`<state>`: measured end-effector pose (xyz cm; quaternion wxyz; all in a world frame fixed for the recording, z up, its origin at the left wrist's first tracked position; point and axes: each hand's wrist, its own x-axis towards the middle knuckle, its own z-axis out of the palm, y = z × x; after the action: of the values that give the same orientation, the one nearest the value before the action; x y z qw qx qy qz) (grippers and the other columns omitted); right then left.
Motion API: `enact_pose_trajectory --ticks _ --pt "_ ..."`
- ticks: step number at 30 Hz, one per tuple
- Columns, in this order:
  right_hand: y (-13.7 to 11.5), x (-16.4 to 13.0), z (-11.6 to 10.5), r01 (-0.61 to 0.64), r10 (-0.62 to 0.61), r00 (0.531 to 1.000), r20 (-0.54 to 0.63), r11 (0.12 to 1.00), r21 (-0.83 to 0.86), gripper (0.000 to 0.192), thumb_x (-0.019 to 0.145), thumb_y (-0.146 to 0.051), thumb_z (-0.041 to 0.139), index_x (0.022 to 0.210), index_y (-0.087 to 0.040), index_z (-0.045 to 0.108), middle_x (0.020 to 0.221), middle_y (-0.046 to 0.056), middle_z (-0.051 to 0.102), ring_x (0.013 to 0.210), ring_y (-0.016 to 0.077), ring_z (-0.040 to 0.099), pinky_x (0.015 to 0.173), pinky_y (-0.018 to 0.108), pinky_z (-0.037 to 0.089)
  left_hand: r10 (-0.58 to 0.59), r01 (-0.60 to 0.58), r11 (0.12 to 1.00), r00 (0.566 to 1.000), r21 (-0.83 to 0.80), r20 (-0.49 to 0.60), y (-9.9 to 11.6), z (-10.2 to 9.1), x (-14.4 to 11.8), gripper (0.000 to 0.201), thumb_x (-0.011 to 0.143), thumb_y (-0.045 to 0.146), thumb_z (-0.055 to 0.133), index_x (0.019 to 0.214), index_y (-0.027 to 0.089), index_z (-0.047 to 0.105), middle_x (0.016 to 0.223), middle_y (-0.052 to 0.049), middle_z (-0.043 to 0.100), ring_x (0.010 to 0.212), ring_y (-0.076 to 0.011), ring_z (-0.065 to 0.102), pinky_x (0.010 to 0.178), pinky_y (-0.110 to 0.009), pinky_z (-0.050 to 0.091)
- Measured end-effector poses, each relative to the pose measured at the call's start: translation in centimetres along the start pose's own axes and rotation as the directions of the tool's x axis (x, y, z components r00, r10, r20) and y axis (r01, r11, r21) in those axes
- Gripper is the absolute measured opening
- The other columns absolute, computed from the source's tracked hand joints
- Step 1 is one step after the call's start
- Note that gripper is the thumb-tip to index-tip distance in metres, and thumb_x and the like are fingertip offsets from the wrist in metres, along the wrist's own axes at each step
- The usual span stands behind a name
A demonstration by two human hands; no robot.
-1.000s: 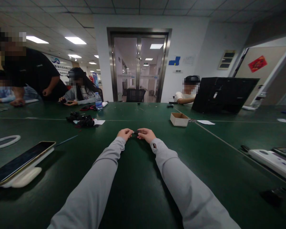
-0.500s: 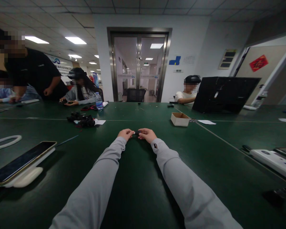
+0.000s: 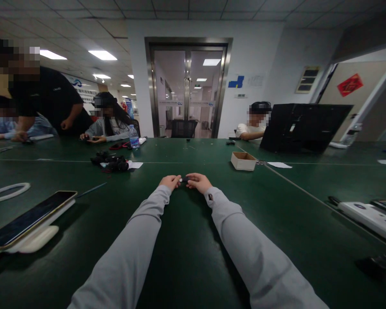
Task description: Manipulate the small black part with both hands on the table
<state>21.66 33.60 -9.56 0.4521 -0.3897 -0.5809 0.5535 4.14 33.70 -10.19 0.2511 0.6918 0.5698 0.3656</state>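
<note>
Both my hands meet over the green table, fingertips facing each other. Between them is a small dark piece with a bright metal end (image 3: 184, 180), too small to name for certain. My left hand (image 3: 170, 182) is closed, pinching it at the metal end on the left. Thumb and fingers of my right hand (image 3: 199, 182) are closed around its black right end. The fingertips partly hide the piece, so I cannot tell whether it is one part or two joined.
Ahead right stands an open white box (image 3: 243, 163); ahead left lies a heap of black parts (image 3: 108, 162). A phone (image 3: 34, 219) on a stand is at my left, a white power strip (image 3: 369, 219) at my right. Across the table are a bottle (image 3: 134, 137), a black monitor (image 3: 304, 128) and several people.
My hands stay nearly in place, still closed on the small piece. Slightly more of its bright metal end shows between the fingertips.
</note>
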Motion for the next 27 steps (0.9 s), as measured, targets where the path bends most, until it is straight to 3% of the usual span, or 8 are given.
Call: enact_pose_trajectory --ticks 6,10,16,22,27 --pt "-0.2 -0.1 0.1 -0.008 0.007 1.000 -0.021 1.000 -0.006 0.018 0.073 -0.003 0.059 0.090 -0.010 0.060 0.057 0.001 0.062 0.051 0.0098 0.061 0.048 0.016 0.051 0.057 -0.058 0.998 0.998 -0.026 -0.018 -0.2 0.1 0.0 0.033 0.074 0.046 0.045 0.067 0.018 0.063 0.056 0.000 0.060 0.053 -0.0122 0.054 0.056 -0.023 0.041" --pt "-0.5 -0.1 0.2 -0.053 0.053 0.997 -0.061 0.999 0.003 0.009 0.078 -0.008 0.056 0.087 -0.008 0.058 0.050 0.001 0.060 0.044 0.0092 0.059 0.042 0.015 0.048 0.119 -0.128 0.984 0.990 -0.125 -0.073 0.3 0.2 -0.2 0.017 0.067 0.029 0.058 0.079 0.017 0.062 0.071 -0.001 0.063 0.061 -0.0117 0.056 0.061 -0.023 0.044" --pt "-0.7 -0.3 0.3 -0.059 0.061 0.996 -0.059 0.997 0.046 0.004 0.080 -0.010 0.055 0.084 -0.008 0.054 0.051 0.002 0.060 0.041 0.0093 0.057 0.038 0.015 0.046 0.168 -0.184 0.949 0.982 -0.255 -0.083 1.1 -0.4 -0.7 0.024 0.059 0.018 0.065 0.083 0.016 0.061 0.084 -0.005 0.064 0.068 -0.0126 0.058 0.067 -0.026 0.047" --pt "-0.2 0.0 0.1 -0.050 0.056 0.997 -0.061 0.994 0.097 0.011 0.078 -0.011 0.058 0.088 -0.007 0.055 0.050 0.003 0.060 0.042 0.0101 0.058 0.039 0.016 0.047 0.081 -0.092 0.927 0.996 -0.363 -0.045 0.8 0.0 -0.4 0.045 0.062 0.032 0.067 0.103 0.015 0.056 0.085 -0.007 0.065 0.068 -0.0132 0.060 0.065 -0.026 0.047" --pt "-0.1 0.1 0.0 -0.041 0.045 0.998 -0.044 0.995 0.087 0.017 0.075 -0.010 0.062 0.090 -0.007 0.056 0.053 0.002 0.061 0.044 0.0096 0.058 0.041 0.016 0.048 -0.035 0.039 0.943 0.999 -0.330 0.017 0.5 0.5 -0.1 0.032 0.073 0.044 0.051 0.074 0.014 0.059 0.059 -0.003 0.062 0.047 -0.0106 0.054 0.054 -0.025 0.045"
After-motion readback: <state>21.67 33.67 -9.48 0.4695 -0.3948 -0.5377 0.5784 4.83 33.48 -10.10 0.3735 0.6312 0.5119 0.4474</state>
